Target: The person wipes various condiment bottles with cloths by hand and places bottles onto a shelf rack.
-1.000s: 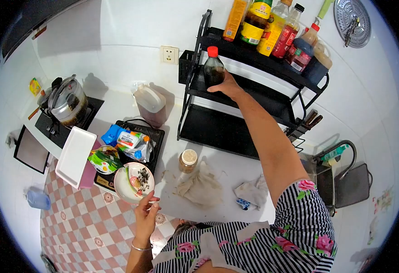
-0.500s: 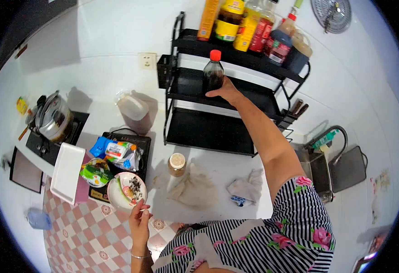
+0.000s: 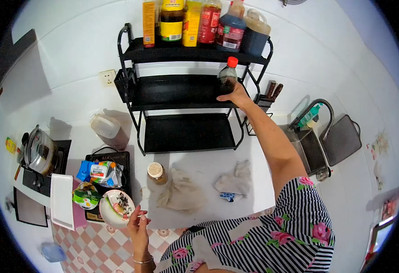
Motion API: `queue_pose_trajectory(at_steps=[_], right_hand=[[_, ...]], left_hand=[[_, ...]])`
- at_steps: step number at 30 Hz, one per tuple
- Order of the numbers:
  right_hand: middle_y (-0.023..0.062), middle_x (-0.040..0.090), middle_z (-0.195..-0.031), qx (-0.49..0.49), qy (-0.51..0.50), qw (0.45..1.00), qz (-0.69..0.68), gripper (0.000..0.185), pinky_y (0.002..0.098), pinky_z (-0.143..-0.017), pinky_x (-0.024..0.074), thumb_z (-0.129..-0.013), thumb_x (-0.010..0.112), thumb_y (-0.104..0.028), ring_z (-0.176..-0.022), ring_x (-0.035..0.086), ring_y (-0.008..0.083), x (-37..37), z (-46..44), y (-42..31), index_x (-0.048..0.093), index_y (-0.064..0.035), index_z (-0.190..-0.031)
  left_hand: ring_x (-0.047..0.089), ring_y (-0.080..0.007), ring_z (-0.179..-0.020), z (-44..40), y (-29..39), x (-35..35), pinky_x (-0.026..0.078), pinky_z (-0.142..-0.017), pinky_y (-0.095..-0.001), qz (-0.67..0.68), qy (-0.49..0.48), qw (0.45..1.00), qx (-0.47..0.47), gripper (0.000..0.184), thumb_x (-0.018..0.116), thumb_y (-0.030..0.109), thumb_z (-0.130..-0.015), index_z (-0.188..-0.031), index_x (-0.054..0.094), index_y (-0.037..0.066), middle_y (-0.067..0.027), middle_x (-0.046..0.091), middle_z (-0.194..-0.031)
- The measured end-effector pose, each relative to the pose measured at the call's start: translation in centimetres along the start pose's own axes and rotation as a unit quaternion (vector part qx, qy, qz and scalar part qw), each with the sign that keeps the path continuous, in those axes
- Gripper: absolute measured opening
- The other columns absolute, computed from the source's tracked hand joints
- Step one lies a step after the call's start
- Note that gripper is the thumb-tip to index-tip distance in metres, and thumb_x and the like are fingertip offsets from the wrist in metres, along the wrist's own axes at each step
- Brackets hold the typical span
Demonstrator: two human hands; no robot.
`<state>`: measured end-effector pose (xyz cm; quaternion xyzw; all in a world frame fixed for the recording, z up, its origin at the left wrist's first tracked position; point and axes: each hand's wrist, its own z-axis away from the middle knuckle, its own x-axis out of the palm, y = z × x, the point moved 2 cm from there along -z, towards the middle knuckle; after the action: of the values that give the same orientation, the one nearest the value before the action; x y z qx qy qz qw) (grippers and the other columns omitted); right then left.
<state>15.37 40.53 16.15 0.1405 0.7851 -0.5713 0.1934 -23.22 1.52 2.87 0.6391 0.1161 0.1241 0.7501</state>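
My right hand point(image 3: 237, 96) is wrapped round a glass bottle point(image 3: 228, 76) with a red cap and dark contents. The bottle is upright at the right end of the middle shelf point(image 3: 176, 92) of a black rack; whether its base touches the shelf I cannot tell. My left hand point(image 3: 139, 227) hangs near the counter's front edge with loosely parted fingers and nothing in it. Just left of its fingertips is a white plate point(image 3: 109, 217) with dark bits on it. Two beige cloths lie on the counter, one in the middle point(image 3: 181, 193) and one on the right point(image 3: 238, 182).
Several sauce bottles point(image 3: 171, 25) line the top shelf. A lidded jar point(image 3: 157, 174) and a big plastic jug point(image 3: 108, 130) stand on the counter. Packages point(image 3: 100, 173) lie on a black cooktop point(image 3: 125, 159). Knives point(image 3: 272, 90) hang beside the rack; a sink point(image 3: 311, 148) is at right.
My right hand and the bottle have moved rightward along the middle shelf. The camera view has shifted, so the rack and counter appear further left. My left hand stays near the plate.
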Motion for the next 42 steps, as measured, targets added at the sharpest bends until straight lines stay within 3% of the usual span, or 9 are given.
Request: queue_pose_trajectory(at_steps=[5,10,11,13,15,17,22,30,42], right_hand=[[0.0053,0.060,-0.112,-0.012,0.056,0.995,-0.087,0.072,0.0308,-0.095,0.0416,-0.054,0.085,0.000,-0.104,0.056,0.0179,-1.8,1.0,1.3,0.053,-0.0042,-0.120],[0.0089,0.060,-0.109,-0.073,0.107,0.991,-0.034,0.074,0.0330,-0.096,0.0424,-0.053,0.087,-0.006,-0.105,0.056,0.0200,-2.5,5.9,-5.1,0.051,-0.0029,-0.118],[0.0089,0.059,-0.110,-0.070,0.082,0.994,0.020,0.079,0.0354,-0.097,0.0424,-0.053,0.088,-0.008,-0.106,0.055,0.0204,-2.3,6.9,-5.3,0.048,-0.0037,-0.122],[0.0087,0.059,-0.114,-0.061,-0.029,0.983,-0.172,0.083,0.0369,-0.098,0.0421,-0.053,0.089,-0.010,-0.107,0.055,0.0197,-0.1,9.3,-3.7,0.046,-0.0052,-0.124],[0.0062,0.054,-0.122,-0.084,-0.183,0.962,-0.185,0.083,0.0396,-0.102,0.0395,-0.058,0.086,-0.005,-0.115,0.051,0.0197,3.5,11.4,-2.0,0.043,-0.0072,-0.130],[0.0061,0.054,-0.122,-0.060,-0.206,0.953,-0.212,0.087,0.0400,-0.104,0.0384,-0.055,0.089,-0.008,-0.117,0.050,0.0213,8.4,13.7,-1.0,0.044,-0.0086,-0.130],[0.0097,0.060,-0.115,0.067,-0.213,0.974,-0.022,0.086,0.0382,-0.098,0.0422,-0.048,0.091,-0.024,-0.108,0.056,0.0252,19.3,12.2,4.1,0.050,-0.0073,-0.121],[0.0175,0.059,-0.117,-0.052,-0.044,0.997,0.020,0.093,0.0408,-0.096,0.0445,-0.048,0.089,-0.031,-0.109,0.056,0.0345,29.6,2.8,10.3,0.044,-0.0045,-0.125],[0.0172,0.058,-0.120,0.063,0.069,0.993,0.068,0.098,0.0419,-0.098,0.0423,-0.047,0.090,-0.031,-0.113,0.054,0.0347,37.1,-1.9,13.1,0.043,-0.0031,-0.128]], left_hand=[[0.057,-0.0136,-0.080,0.1,0.1,1.1,0.050,-0.072,-0.0276,-0.017,-0.005,1.000,-0.008,0.043,0.057,0.021,-0.092,-0.130,0.051,0.001,-0.0103,0.060,-0.103],[0.057,-0.0134,-0.082,-0.1,-0.6,1.8,0.050,-0.073,-0.0276,-0.009,-0.024,1.000,0.006,0.042,0.058,0.019,-0.091,-0.130,0.051,0.003,-0.0090,0.060,-0.104],[0.057,-0.0133,-0.083,-0.1,-0.5,2.0,0.050,-0.074,-0.0276,-0.006,-0.023,1.000,0.001,0.042,0.058,0.019,-0.091,-0.130,0.051,0.003,-0.0086,0.060,-0.105],[0.056,-0.0124,-0.083,-0.2,-0.4,2.7,0.050,-0.075,-0.0274,-0.006,-0.033,0.999,0.007,0.043,0.058,0.020,-0.091,-0.130,0.051,0.003,-0.0078,0.060,-0.105],[0.055,-0.0114,-0.082,-0.4,-0.7,3.1,0.049,-0.075,-0.0275,-0.001,-0.052,0.998,0.026,0.046,0.057,0.025,-0.093,-0.131,0.049,0.002,-0.0078,0.059,-0.106],[0.055,-0.0121,-0.083,-0.2,-0.6,3.4,0.049,-0.077,-0.0283,-0.002,-0.055,0.998,0.005,0.049,0.059,0.028,-0.092,-0.132,0.048,0.002,-0.0079,0.058,-0.107],[0.057,-0.0120,-0.080,0.9,-2.1,2.3,0.050,-0.074,-0.0270,0.009,-0.026,1.000,-0.011,0.050,0.062,0.029,-0.089,-0.130,0.050,0.002,-0.0076,0.059,-0.105],[0.058,-0.0126,-0.079,2.8,-4.0,-1.3,0.051,-0.072,-0.0272,0.005,0.031,0.998,-0.058,0.048,0.062,0.026,-0.090,-0.130,0.051,0.002,-0.0091,0.061,-0.104],[0.058,-0.0132,-0.079,4.3,-6.0,-4.6,0.051,-0.073,-0.0280,0.003,0.087,0.988,-0.126,0.048,0.061,0.026,-0.090,-0.129,0.051,0.001,-0.0093,0.061,-0.103]])
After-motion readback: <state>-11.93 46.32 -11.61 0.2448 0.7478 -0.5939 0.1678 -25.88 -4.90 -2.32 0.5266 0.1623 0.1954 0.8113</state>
